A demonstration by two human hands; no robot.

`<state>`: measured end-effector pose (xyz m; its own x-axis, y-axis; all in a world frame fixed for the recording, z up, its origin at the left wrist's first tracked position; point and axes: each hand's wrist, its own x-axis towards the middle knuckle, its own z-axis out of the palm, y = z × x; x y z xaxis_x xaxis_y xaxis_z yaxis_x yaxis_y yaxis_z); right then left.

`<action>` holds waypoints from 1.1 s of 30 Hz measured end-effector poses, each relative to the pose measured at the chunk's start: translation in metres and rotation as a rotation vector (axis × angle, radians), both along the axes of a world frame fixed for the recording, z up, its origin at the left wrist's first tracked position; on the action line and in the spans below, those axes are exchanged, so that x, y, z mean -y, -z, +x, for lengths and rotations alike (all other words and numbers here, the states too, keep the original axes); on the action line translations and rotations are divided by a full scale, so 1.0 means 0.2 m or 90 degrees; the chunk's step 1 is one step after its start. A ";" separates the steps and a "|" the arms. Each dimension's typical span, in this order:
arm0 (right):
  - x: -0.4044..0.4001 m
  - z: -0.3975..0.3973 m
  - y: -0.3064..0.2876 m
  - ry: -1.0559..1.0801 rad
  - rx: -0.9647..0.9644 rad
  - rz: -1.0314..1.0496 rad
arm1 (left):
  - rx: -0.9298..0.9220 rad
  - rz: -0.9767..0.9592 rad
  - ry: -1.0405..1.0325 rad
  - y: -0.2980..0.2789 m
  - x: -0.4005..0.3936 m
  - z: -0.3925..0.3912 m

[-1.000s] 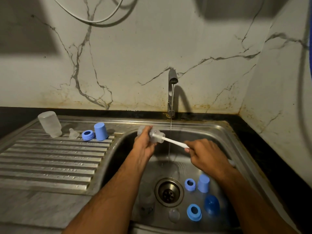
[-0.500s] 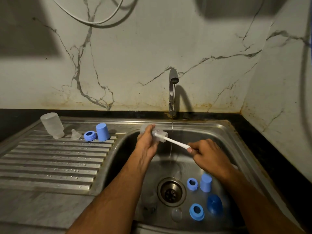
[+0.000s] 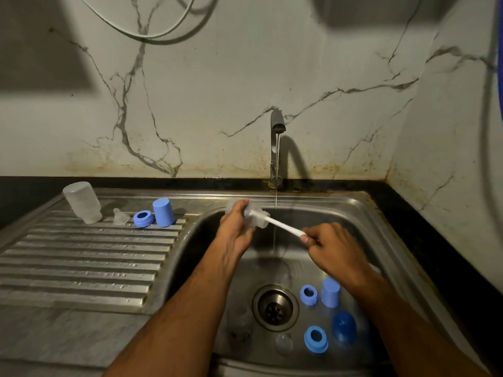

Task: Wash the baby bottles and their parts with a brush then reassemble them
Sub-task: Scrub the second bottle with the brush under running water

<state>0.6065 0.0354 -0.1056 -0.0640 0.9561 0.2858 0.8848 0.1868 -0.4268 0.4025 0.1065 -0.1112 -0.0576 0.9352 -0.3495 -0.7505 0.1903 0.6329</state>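
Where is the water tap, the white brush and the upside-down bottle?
Grey metal water tap (image 3: pixel 277 123), head view, spout top.
White plastic bottle brush (image 3: pixel 283 226), head view, handle middle.
Clear upside-down plastic bottle (image 3: pixel 81 201), head view, side wall.

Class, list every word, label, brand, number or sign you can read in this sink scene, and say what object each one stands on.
No readable text anywhere.
Clear plastic bottle upside down on the ribbed steel draining board: frosted, no legible marks.
Clear bottle in the left hand, white brush in the right hand: blurred, nothing legible.
Blue plastic caps and rings: plain.
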 end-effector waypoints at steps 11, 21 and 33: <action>-0.02 0.01 -0.01 -0.039 -0.037 -0.068 | -0.005 -0.013 -0.005 0.00 0.00 -0.01; -0.03 -0.01 0.01 -0.056 -0.059 -0.137 | -0.041 -0.020 -0.002 0.01 0.00 -0.01; -0.06 0.00 0.05 -0.028 -0.052 -0.134 | -0.012 -0.015 0.011 0.00 0.02 -0.01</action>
<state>0.6072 0.0484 -0.1161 -0.0915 0.9920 0.0868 0.8390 0.1238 -0.5299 0.4010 0.1019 -0.1102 -0.0487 0.9277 -0.3701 -0.7355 0.2174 0.6417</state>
